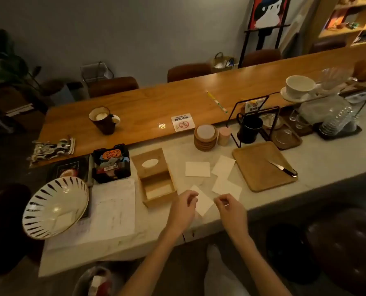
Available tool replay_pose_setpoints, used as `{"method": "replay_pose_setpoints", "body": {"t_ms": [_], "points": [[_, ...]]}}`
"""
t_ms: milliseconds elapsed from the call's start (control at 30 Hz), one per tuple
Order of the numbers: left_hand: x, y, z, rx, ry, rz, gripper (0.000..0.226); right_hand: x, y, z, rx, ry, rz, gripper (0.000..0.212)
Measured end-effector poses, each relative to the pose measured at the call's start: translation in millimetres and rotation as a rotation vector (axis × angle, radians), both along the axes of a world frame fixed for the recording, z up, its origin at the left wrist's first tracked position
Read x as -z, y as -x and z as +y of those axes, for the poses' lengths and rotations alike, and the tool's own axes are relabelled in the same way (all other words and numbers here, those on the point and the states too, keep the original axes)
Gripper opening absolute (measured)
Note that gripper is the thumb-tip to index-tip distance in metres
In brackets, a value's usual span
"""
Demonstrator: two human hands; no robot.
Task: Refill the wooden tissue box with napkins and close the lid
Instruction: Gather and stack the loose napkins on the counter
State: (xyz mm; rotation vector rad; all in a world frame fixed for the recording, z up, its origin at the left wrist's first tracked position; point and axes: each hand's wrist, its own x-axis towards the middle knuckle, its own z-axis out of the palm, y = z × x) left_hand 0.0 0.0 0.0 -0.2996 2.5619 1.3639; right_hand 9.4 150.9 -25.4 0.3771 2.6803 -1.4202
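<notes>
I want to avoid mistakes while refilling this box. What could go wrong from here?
The nearest napkin lies by the counter edge; the left hand might brush it off. The other napkins lie scattered, so they may enter the wooden tissue box crooked and jam the lid. The striped bowl sits tilted nearby; a bump could tip it.
</notes>
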Motion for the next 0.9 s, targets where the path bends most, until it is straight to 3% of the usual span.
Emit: {"method": "replay_pose_setpoints", "body": {"t_ms": [233, 433, 767, 900], "points": [[45.2, 52.7, 36.2, 0.042, 0.385, -0.164, 0.036, 51.3, 33.1, -27.0, -0.076, -0.286, -0.127, 0.022], [61.4, 58.2, 35.1, 0.185, 0.660, -0.120, 0.050, 61.3, 37.0, -30.5, -0.056, -0.344, -0.154, 0.031], [69.7, 60.6, 15.3, 0.428, 0.613, -0.072, 0.041, 51.5, 43.9, -47.4, 0.095, -0.372, -0.334, 0.017], [71.7, 63.8, 12.3, 0.495, 0.544, -0.033, 0.034, 51.1, 34.1, -33.2, 0.142, -0.188, -0.274, 0.010]]}}
